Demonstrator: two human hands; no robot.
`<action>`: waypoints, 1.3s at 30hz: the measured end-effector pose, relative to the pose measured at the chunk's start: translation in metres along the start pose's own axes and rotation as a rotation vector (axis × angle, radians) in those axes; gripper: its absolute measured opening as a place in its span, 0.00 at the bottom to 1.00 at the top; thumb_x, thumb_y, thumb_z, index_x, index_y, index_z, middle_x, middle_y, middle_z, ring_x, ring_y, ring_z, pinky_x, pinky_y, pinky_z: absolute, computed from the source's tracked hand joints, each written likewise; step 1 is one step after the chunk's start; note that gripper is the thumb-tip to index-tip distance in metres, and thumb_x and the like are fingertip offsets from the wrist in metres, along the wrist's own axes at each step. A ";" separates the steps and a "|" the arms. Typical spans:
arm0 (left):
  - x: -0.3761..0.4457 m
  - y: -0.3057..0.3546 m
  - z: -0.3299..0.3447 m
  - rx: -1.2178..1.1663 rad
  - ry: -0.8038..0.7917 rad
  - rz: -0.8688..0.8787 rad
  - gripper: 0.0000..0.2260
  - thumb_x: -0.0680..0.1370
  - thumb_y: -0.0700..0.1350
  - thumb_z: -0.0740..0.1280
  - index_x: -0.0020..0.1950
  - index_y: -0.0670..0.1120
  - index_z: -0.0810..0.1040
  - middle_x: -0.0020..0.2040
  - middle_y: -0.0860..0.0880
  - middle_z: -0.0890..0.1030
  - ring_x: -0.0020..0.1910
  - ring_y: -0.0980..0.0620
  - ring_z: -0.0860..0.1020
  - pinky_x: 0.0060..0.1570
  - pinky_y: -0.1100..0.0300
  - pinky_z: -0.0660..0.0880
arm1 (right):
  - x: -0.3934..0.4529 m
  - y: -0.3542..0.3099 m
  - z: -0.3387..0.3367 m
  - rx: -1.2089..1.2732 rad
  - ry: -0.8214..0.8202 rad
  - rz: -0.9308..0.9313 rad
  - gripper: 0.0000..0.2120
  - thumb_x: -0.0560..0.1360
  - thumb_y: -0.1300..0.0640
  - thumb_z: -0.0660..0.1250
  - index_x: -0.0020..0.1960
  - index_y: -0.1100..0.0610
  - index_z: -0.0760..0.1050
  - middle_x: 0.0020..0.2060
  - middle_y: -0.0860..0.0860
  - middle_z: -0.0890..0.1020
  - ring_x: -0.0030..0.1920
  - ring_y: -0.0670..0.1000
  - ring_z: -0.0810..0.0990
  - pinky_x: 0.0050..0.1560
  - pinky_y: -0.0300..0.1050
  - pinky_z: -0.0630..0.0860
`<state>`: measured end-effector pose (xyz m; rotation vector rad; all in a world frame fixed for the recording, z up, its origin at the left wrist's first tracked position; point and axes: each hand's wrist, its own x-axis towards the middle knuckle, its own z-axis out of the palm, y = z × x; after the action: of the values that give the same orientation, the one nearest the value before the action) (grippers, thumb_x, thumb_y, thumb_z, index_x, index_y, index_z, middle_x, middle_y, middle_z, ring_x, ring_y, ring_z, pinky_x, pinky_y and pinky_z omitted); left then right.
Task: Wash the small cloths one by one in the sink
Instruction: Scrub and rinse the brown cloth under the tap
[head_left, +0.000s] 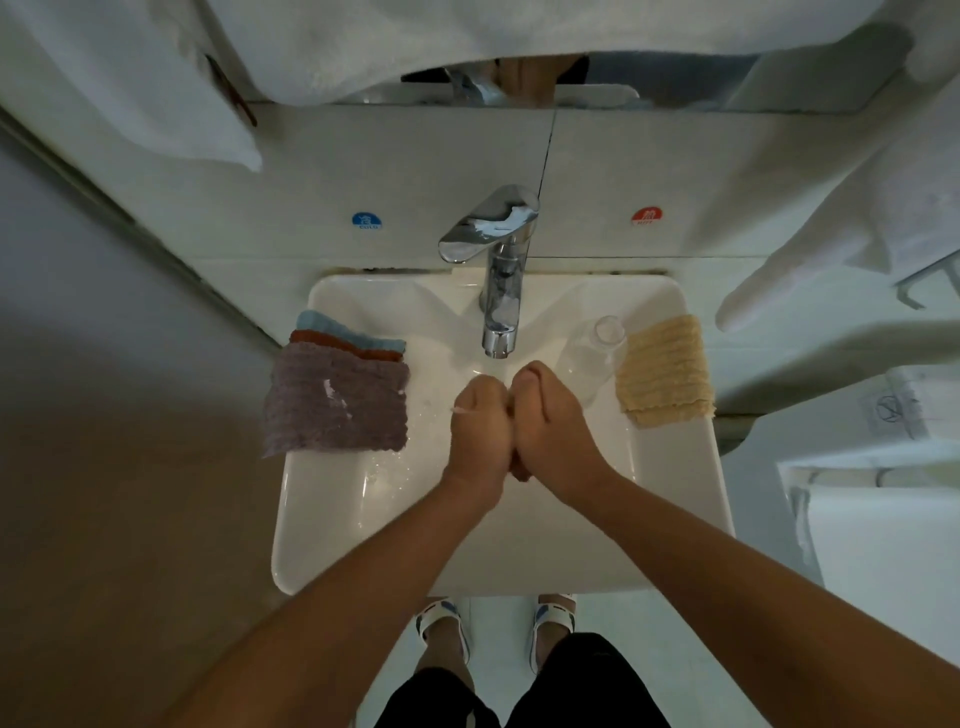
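While our left hand (480, 423) and right hand (548, 421) sit knuckle to knuckle below the faucet (501, 291), both are curled into fists pressed against each other, and only a pale sliver sticking out at the left knuckles hints at what they hold; we judge it to be a small cloth bunched between the palms, though the cloth itself is hidden. To do this scrub or wring well, we should keep the fists over the middle of the sink (332, 519) so drips fall into the basin, twist the hands against each other, and reopen the bundle now and then so every fold gets worked. Whether water is running we cannot tell.

Outward from the hands, the purple cloth (335, 402) lies on the left rim on top of a rust cloth (337, 344) and a blue cloth (345, 328), probably waiting their turn. On the right rim a yellow cloth (665, 371) lies apart, just beside a clear glass (608, 335). We should keep the two sides separate so none is washed twice.
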<state>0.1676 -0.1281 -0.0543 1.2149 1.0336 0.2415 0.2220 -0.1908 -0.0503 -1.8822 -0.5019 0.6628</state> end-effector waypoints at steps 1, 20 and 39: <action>-0.008 -0.008 0.004 -0.001 -0.013 0.012 0.17 0.81 0.41 0.55 0.32 0.50 0.65 0.23 0.53 0.68 0.21 0.55 0.67 0.20 0.64 0.63 | 0.009 -0.001 -0.004 0.001 0.057 0.011 0.14 0.84 0.59 0.53 0.40 0.56 0.65 0.31 0.51 0.71 0.32 0.50 0.71 0.35 0.51 0.71; 0.019 -0.012 -0.002 -0.024 0.184 0.085 0.16 0.79 0.41 0.56 0.32 0.51 0.61 0.29 0.53 0.65 0.32 0.52 0.66 0.36 0.51 0.66 | -0.004 0.013 0.017 0.036 0.018 0.093 0.13 0.82 0.55 0.53 0.39 0.54 0.64 0.29 0.50 0.71 0.31 0.50 0.71 0.33 0.54 0.72; 0.006 -0.010 -0.025 -0.137 0.188 -0.119 0.15 0.77 0.39 0.56 0.32 0.48 0.59 0.25 0.50 0.62 0.24 0.51 0.63 0.25 0.62 0.62 | -0.019 0.005 0.031 0.032 -0.104 0.130 0.15 0.84 0.60 0.53 0.38 0.56 0.65 0.30 0.52 0.70 0.31 0.47 0.71 0.34 0.48 0.70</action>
<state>0.1484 -0.1111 -0.0652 1.0177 1.2284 0.3332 0.1880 -0.1833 -0.0609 -1.8687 -0.4353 0.8528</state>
